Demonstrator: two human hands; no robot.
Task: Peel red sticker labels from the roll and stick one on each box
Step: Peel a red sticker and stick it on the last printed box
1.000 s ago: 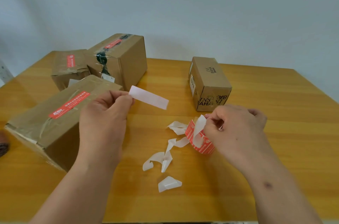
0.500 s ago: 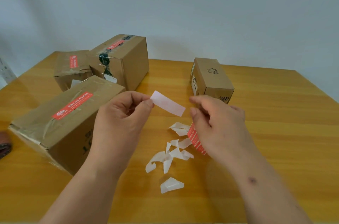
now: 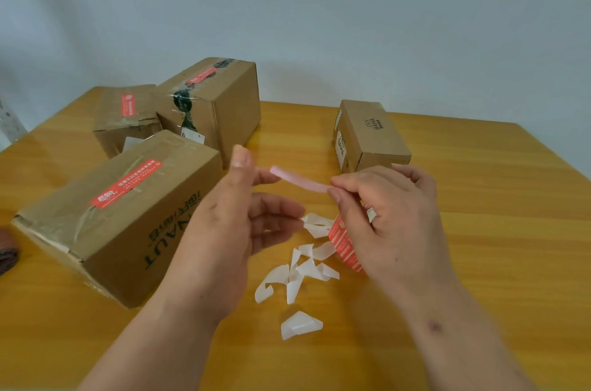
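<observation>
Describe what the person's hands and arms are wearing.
Both forearms are bare, no sleeves showing. The right hand has a pale band on one finger, seemingly a ring. A small dark mark sits on the right forearm. The left hand wears nothing.

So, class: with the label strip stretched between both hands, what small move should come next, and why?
Probably carry the label strip, pinched by the left hand and right hand, to the small box at right: it shows no red label, while the other three boxes do.

Brown boxes (image 3: 121,218) with red stickers (image 3: 126,184), pale pink strip (image 3: 299,182), white scraps (image 3: 307,266), yellow-orange table (image 3: 495,230).
</observation>
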